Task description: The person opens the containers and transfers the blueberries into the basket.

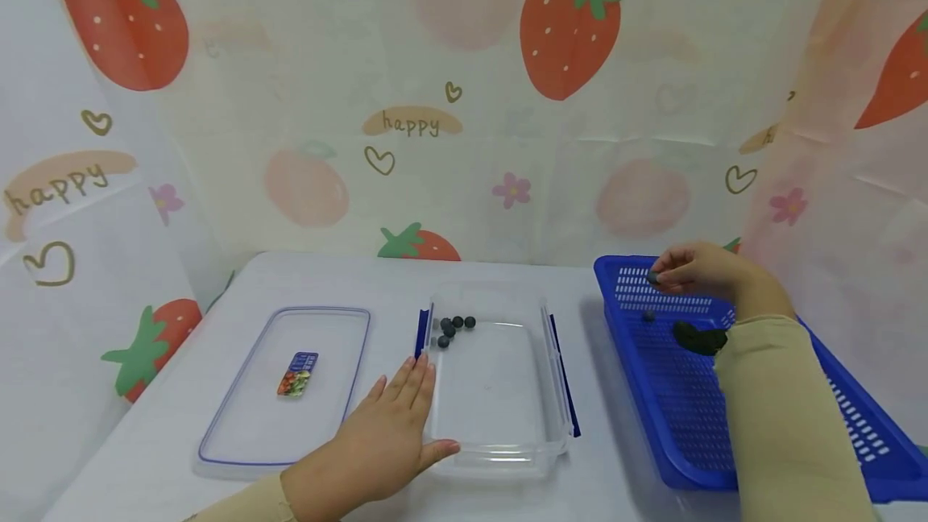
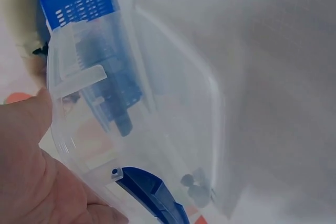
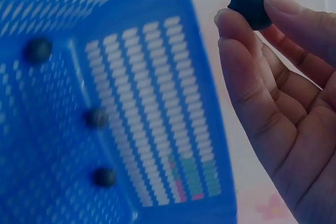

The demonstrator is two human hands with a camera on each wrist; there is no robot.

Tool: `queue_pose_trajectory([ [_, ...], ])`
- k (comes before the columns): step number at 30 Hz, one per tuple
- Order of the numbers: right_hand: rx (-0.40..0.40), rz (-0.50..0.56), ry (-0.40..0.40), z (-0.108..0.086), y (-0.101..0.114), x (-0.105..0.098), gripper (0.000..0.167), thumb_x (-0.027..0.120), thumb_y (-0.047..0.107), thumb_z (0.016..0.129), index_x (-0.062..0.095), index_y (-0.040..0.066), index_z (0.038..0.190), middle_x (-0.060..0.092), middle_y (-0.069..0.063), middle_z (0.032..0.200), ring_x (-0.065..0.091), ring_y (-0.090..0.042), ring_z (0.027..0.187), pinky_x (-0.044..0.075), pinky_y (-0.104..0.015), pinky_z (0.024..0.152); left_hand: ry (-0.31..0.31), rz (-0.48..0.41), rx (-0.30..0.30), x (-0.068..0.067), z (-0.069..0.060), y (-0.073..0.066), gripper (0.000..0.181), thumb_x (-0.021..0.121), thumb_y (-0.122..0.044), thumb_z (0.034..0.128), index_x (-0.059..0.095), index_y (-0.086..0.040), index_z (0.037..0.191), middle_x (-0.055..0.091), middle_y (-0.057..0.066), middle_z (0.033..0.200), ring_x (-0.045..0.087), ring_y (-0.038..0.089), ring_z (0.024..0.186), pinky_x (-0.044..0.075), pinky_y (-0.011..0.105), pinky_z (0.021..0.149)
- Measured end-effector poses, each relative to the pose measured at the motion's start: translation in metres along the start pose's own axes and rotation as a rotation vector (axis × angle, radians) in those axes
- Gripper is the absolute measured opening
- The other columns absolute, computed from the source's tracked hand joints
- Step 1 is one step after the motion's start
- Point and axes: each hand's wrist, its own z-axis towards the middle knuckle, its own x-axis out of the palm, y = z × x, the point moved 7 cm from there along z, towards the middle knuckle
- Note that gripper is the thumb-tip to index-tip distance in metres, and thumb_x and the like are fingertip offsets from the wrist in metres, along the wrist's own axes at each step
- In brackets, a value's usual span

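My right hand (image 1: 699,268) pinches a blueberry (image 3: 251,6) between thumb and fingertips, above the far end of the blue basket (image 1: 638,393). More blueberries (image 3: 96,118) lie in that basket, seen in the right wrist view. A dark green object (image 1: 698,338) there is partly hidden by my sleeve; its kind is unclear. My left hand (image 1: 384,437) lies with straight fingers along the left side of a clear plastic container (image 1: 500,451), its thumb at the front rim. Several blueberries (image 1: 449,330) sit in the container's far left corner.
A clear lid (image 1: 239,401) with a blue rim and a printed label (image 1: 298,374) lies left of the container. Blue side clips (image 1: 565,377) hang open along the container. A strawberry-print curtain (image 1: 493,143) stands behind the white table (image 1: 268,280).
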Motion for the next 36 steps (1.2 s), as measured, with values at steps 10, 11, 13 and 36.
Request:
queue_pose_trajectory([
  [10, 0.142, 0.007, 0.051, -0.017, -0.047, -0.007, 0.012, 0.052, 0.002, 0.091, 0.056, -0.005, 0.099, 0.059, -0.004, 0.089, 0.06, -0.012, 0.083, 0.049, -0.028, 0.08, 0.064, -0.029, 0.014, 0.003, -0.001, 0.003, 0.096, 0.024, -0.073, 0.0833, 0.014, 0.001, 0.145, 0.008, 0.016, 0.152, 0.005, 0.03, 0.139, 0.018, 0.053, 0.106],
  [11, 0.151, 0.015, 0.046, -0.018, -0.05, -0.008, 0.011, 0.052, 0.001, 0.09, 0.057, -0.005, 0.099, 0.06, -0.003, 0.089, 0.06, -0.013, 0.084, 0.05, -0.028, 0.081, 0.068, -0.03, 0.014, 0.003, -0.001, 0.003, 0.097, 0.024, -0.074, 0.0824, 0.014, 0.0, 0.145, 0.007, 0.016, 0.152, 0.005, 0.03, 0.139, 0.018, 0.053, 0.106],
  [13, 0.163, 0.019, 0.037, -0.021, -0.055, -0.008, 0.013, 0.052, 0.001, 0.09, 0.057, -0.006, 0.1, 0.06, -0.004, 0.09, 0.06, -0.014, 0.086, 0.05, -0.03, 0.082, 0.067, -0.034, 0.015, 0.003, -0.001, 0.004, 0.1, 0.023, -0.076, 0.0804, 0.015, 0.001, 0.145, 0.008, 0.016, 0.152, 0.005, 0.031, 0.139, 0.018, 0.054, 0.106],
  [36, 0.247, 0.079, -0.008, -0.031, -0.084, -0.017, 0.016, 0.055, 0.002, 0.089, 0.058, -0.007, 0.102, 0.063, -0.008, 0.091, 0.062, -0.018, 0.086, 0.05, -0.034, 0.083, 0.0, -0.072, -0.01, 0.002, 0.003, 0.002, 0.109, 0.033, -0.079, 0.0749, 0.014, 0.004, 0.144, 0.009, 0.02, 0.15, 0.006, 0.032, 0.139, 0.02, 0.054, 0.105],
])
